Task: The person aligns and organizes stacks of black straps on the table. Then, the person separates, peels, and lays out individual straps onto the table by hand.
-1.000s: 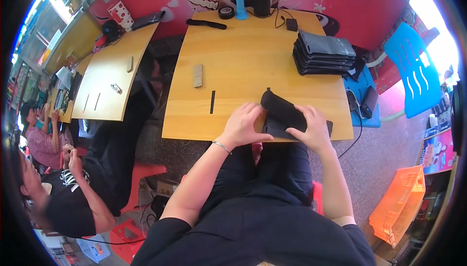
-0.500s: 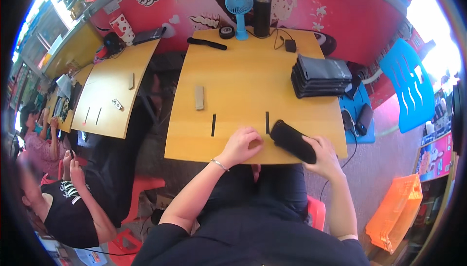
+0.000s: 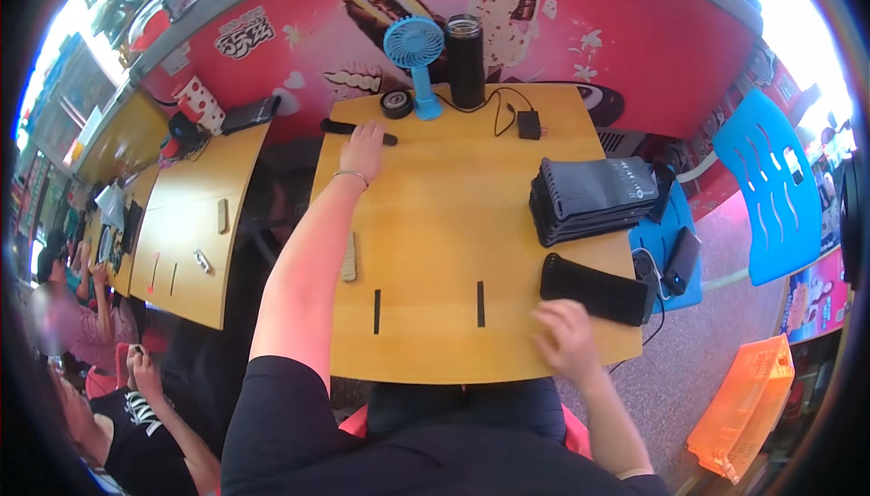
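My left hand point(image 3: 364, 150) reaches to the far left of the table, its fingers stretched over a black strip point(image 3: 337, 127). Both ends of the strip show beside the fingers; whether they touch it is hard to see. My right hand point(image 3: 567, 337) is near the front right, empty, with fingers apart and slightly bent. Just beyond it lies a flat black fabric piece point(image 3: 596, 291), narrower at its left end. Behind that piece stands a stack of black flat packages point(image 3: 594, 197). A small grey-beige block point(image 3: 349, 257) rests near my left forearm.
Two black line marks point(image 3: 377, 312) are on the wooden table point(image 3: 435, 355). At the back stand a blue fan point(image 3: 415, 52), a black bottle point(image 3: 465, 61), a round black lid point(image 3: 396, 103) and a charger point(image 3: 529, 124). A blue chair point(image 3: 768, 188) and an orange crate point(image 3: 743, 405) are at right.
My right hand has let go of the black fabric piece, which now lies by the stack. My left hand has gone from the front edge to the far strip. The view has shifted.
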### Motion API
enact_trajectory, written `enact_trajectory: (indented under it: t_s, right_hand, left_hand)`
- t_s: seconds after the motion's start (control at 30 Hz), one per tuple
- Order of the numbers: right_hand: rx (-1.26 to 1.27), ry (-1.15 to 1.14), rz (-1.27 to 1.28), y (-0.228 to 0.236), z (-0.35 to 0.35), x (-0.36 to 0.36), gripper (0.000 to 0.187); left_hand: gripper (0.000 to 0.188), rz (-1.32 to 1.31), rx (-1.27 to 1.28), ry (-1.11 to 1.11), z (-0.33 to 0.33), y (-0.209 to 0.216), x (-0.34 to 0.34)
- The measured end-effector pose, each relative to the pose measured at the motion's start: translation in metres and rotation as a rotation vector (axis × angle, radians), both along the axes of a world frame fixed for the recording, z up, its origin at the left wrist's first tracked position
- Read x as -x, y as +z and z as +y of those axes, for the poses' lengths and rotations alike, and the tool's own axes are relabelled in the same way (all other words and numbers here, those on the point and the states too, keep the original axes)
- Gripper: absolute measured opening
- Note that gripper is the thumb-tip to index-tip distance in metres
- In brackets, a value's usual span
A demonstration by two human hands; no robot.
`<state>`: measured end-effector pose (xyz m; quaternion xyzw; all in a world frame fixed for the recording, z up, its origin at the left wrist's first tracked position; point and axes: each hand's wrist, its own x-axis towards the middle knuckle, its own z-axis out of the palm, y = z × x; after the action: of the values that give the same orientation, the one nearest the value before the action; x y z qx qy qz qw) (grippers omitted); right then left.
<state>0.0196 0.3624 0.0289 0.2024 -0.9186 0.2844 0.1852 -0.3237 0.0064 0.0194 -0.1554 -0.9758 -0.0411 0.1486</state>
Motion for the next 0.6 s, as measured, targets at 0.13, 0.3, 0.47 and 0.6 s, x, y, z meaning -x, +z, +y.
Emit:
enact_trajectory:
  t_s: [0.13, 0.3, 0.47, 0.6]
  right_hand:
    - [0.110, -0.027, -0.133, -0.008, -0.015, 0.004, 0.036]
    - [0.150, -0.025, -0.170, -0.004, -0.014, 0.009, 0.033]
    - [0.150, -0.010, -0.142, -0.003, -0.018, 0.006, 0.031]
    - [0.134, -0.032, -0.100, -0.012, -0.015, -0.002, 0.031]
  left_hand:
    - [0.051, -0.037, 0.246, 0.060, 0.006, -0.011, 0.024]
    - [0.033, -0.073, 0.192, 0.008, -0.005, -0.008, 0.027]
    - [0.025, -0.029, 0.246, -0.048, -0.025, 0.016, 0.000]
    - [0.024, 0.055, 0.051, -0.071, -0.006, 0.094, -0.065]
